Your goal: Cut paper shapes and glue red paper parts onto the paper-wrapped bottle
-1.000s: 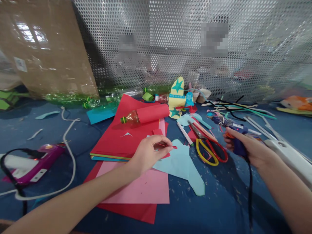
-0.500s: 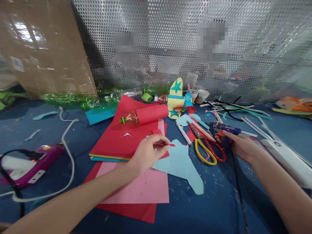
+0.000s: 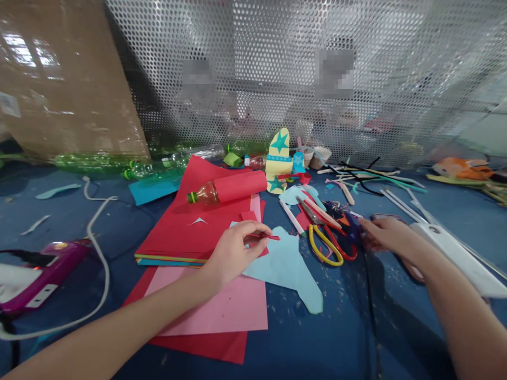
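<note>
My left hand [image 3: 241, 245] pinches a thin strip of red paper [image 3: 273, 237] between thumb and fingertips. Beneath it lies a light blue paper cutout [image 3: 277, 264], over pink paper [image 3: 222, 311]. My right hand [image 3: 382, 234] has its fingers loosely apart at the handle end of a dark blue glue gun [image 3: 350, 227], which lies on the table with its cord trailing down. Scissors [image 3: 328, 245] with one yellow and one red handle lie beside the gun. A white marker [image 3: 292, 216] rests left of them.
A bottle wrapped in red paper [image 3: 241, 186] lies on a stack of red sheets [image 3: 166, 232]. Behind stands a yellow paper shape with teal stars [image 3: 279, 168]. A purple power strip [image 3: 51, 290] sits left. Pipe cleaners [image 3: 368, 177] and a perforated metal panel [image 3: 257, 68] are at the back.
The glue gun has gone down beside the scissors, its nozzle now pointing up-left. My right hand has shifted off its trigger to the handle end. My left hand still pinches the red strip.
</note>
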Available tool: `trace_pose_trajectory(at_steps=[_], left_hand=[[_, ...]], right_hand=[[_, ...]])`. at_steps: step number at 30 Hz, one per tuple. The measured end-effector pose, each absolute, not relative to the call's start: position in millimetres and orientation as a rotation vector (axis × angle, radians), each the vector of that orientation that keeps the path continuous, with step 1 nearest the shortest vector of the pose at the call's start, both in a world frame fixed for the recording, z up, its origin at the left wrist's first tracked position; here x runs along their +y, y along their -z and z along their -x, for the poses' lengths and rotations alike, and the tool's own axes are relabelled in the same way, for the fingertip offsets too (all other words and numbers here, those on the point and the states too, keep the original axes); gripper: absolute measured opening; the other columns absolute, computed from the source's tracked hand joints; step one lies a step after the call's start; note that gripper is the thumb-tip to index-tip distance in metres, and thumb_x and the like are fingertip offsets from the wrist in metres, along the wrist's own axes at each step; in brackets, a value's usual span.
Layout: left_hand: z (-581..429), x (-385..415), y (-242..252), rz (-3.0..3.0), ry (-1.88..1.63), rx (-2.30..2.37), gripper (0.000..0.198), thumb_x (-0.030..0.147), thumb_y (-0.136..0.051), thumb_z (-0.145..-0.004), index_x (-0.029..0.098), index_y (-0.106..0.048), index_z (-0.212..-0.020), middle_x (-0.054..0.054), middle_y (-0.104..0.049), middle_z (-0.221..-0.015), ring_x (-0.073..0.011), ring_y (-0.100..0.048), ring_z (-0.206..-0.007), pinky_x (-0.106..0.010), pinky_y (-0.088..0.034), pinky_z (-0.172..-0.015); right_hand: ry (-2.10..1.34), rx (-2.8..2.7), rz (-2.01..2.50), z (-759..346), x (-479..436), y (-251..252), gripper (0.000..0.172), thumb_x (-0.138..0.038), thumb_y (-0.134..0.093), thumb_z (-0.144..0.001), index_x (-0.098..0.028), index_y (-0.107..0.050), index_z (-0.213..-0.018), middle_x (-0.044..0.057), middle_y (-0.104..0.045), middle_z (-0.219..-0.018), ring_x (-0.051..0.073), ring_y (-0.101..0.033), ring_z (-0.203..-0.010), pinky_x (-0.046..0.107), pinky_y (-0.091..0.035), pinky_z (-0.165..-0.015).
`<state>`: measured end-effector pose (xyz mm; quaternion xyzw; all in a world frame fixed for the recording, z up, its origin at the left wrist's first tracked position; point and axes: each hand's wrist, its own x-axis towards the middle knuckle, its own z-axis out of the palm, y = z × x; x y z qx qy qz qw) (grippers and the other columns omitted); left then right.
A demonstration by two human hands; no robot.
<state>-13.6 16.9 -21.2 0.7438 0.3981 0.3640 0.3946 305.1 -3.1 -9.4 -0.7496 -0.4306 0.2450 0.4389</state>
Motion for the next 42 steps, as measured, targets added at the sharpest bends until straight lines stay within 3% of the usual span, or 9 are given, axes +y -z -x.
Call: trace_pose_trajectory(at_steps=[4, 7, 10, 13, 23, 28, 34, 38, 42], left_hand=[[12.5, 14.4, 18.6, -1.953, -0.876, 1.012, 0.014, 0.017, -0.053, -0.084, 0.02, -0.067, -0.085, -0.004, -0.07, -0.092, -0.0156, -0.066, -0.082, -0.025, -0.057, -0.069], [10.2, 7.2, 17.5, -2.143, -0.817, 0.953, 0.016, 0.017, -0.052, -0.088, 0.022, -0.067, -0.083, -0.002, -0.07, -0.088, -0.0149, -0.065, -0.08, -0.025, -0.054, -0.072], [7.8, -2.5, 20.9, -2.363, -0.856, 0.81, 0.017, 0.016, -0.049, -0.092, 0.022, -0.064, -0.089, -0.002, -0.07, -0.087, -0.015, -0.065, -0.084, -0.026, -0.052, -0.079], [7.0, -9.5, 26.1, -2.508, -0.918, 0.678, 0.017, 0.014, -0.046, -0.094, 0.02, -0.061, -0.096, -0.003, -0.07, -0.089, -0.015, -0.065, -0.084, -0.026, -0.051, -0.078], [9.0, -7.2, 24.0, -2.546, -0.901, 0.729, 0.013, 0.023, -0.05, -0.094, 0.021, -0.062, -0.099, -0.003, -0.072, -0.09, -0.016, -0.067, -0.084, -0.027, -0.052, -0.08], [21.8, 22.1, 17.3, -2.495, -0.797, 1.048, 0.025, 0.035, -0.052, -0.091, 0.02, -0.061, -0.108, -0.007, -0.068, -0.108, -0.0223, -0.061, -0.102, -0.039, -0.048, -0.093], [37.5, 44.4, 22.7, -2.594, -0.419, 1.142, 0.055, 0.043, -0.061, -0.08, 0.017, -0.054, -0.128, -0.016, -0.054, -0.131, -0.0348, -0.046, -0.123, -0.053, -0.038, -0.102], [39.8, 41.9, 24.5, -2.544, -0.188, 1.164, 0.066, 0.042, -0.063, -0.078, 0.025, -0.044, -0.139, -0.016, -0.041, -0.144, -0.0405, -0.033, -0.132, -0.059, -0.035, -0.101], [40.7, 44.0, 27.8, -2.534, -0.222, 1.137, 0.068, 0.044, -0.066, -0.075, 0.025, -0.045, -0.137, -0.014, -0.042, -0.143, -0.0378, -0.034, -0.132, -0.056, -0.035, -0.102]], right_hand=[[-0.466, -1.279, 1.977, -278.9, -16.9, 0.4, 0.042, -0.02, -0.073, -0.072, -0.022, -0.049, -0.036, -0.004, -0.043, -0.031, 0.012, -0.044, -0.029, 0.022, -0.033, -0.035], [-0.493, -1.609, 1.778, -239.3, -31.3, 4.8, 0.011, -0.034, -0.069, -0.076, -0.023, -0.069, -0.079, 0.002, -0.07, -0.068, 0.017, -0.064, -0.056, 0.026, -0.05, -0.053], [-0.619, -1.993, 1.417, -206.2, -41.9, 16.2, 0.032, -0.032, -0.066, -0.079, -0.021, -0.065, -0.109, 0.006, -0.073, -0.097, 0.019, -0.069, -0.082, 0.03, -0.054, -0.074], [-0.669, -2.097, 1.293, -194.2, -46.7, 24.2, 0.014, -0.029, -0.057, -0.089, -0.021, -0.067, -0.093, 0.004, -0.073, -0.082, 0.017, -0.068, -0.074, 0.026, -0.054, -0.067], [-0.502, -2.111, 1.161, -196.8, -43.3, 29.7, 0.023, -0.027, -0.051, -0.092, -0.021, -0.072, -0.084, 0.005, -0.073, -0.072, 0.017, -0.068, -0.065, 0.025, -0.054, -0.059], [-0.267, -2.012, 1.529, -219.6, -29.5, 28.0, 0.02, -0.024, -0.053, -0.086, -0.025, -0.073, -0.087, 0.005, -0.076, -0.088, 0.021, -0.071, -0.077, 0.031, -0.057, -0.07], [-0.106, -1.933, 1.732, -240.1, -5.5, 34.1, 0.017, -0.029, -0.057, -0.081, -0.022, -0.071, -0.074, 0.007, -0.074, -0.077, 0.023, -0.068, -0.063, 0.034, -0.054, -0.059], [-0.124, -1.907, 1.746, -238.3, 3.9, 38.7, 0.017, -0.03, -0.058, -0.081, -0.022, -0.071, -0.089, 0.005, -0.074, -0.078, 0.021, -0.067, -0.059, 0.032, -0.055, -0.056], [-0.137, -1.915, 1.691, -232.8, 0.0, 38.6, 0.028, -0.028, -0.059, -0.08, -0.023, -0.067, -0.107, 0.005, -0.075, -0.088, 0.024, -0.071, -0.077, 0.038, -0.056, -0.074]])
